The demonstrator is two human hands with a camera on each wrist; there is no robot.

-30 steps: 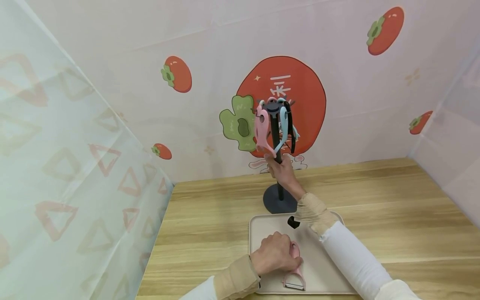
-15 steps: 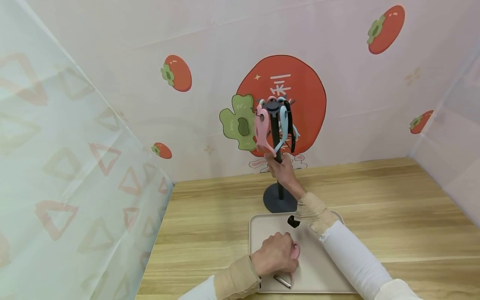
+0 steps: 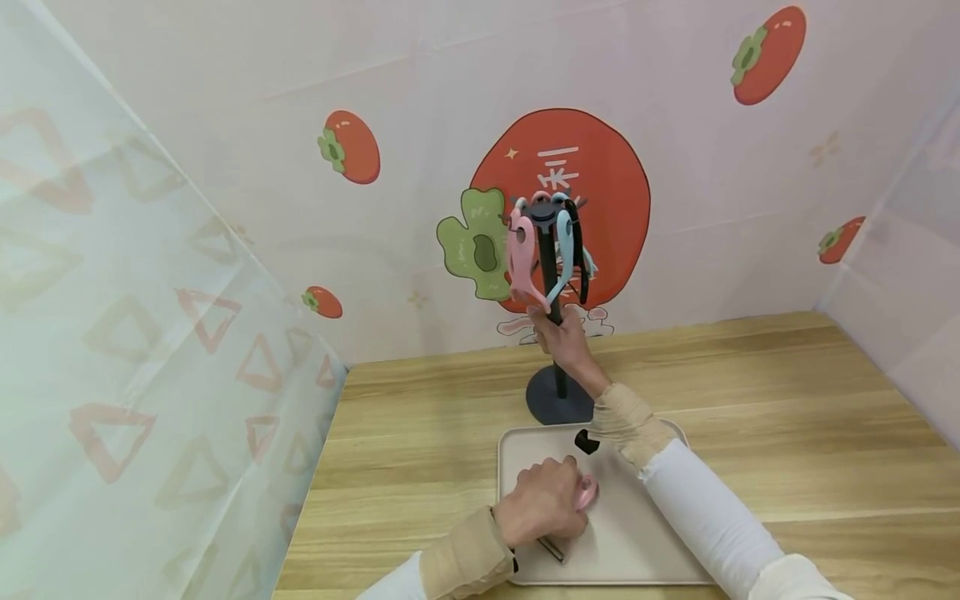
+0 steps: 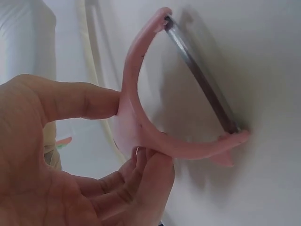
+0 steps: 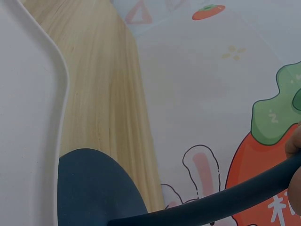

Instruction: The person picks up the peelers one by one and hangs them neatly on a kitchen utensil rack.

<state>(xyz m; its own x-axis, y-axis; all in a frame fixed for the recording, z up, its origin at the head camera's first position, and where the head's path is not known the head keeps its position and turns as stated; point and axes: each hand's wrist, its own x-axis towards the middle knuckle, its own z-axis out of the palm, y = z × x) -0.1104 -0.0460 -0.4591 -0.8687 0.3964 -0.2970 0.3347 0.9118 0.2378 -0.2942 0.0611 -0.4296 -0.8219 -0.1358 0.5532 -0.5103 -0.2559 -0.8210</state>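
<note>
Over the tray, my left hand (image 3: pixel 543 500) pinches a pink Y-shaped peeler (image 4: pixel 136 125) between thumb and fingers. Its metal blade (image 4: pixel 202 77) faces away from the palm in the left wrist view; the hand hides most of its handle in the head view. My right hand (image 3: pixel 564 340) grips the dark post of a round-based stand (image 3: pixel 561 400), just below the hanging tools. From the top of that stand hang a pink peeler (image 3: pixel 522 258), a light blue one (image 3: pixel 564 250) and a black tool (image 3: pixel 578 258), with more partly hidden behind.
A beige rectangular tray (image 3: pixel 630 533) lies on the wooden table (image 3: pixel 405 467), close in front of the stand's base. Printed wall sheets rise behind the table and at both sides. A small black thing (image 3: pixel 587 442) shows by the right wrist.
My left hand has turned the pink peeler so its blade end swings left, and has shifted slightly left and away from me. My right hand keeps its grip on the post.
</note>
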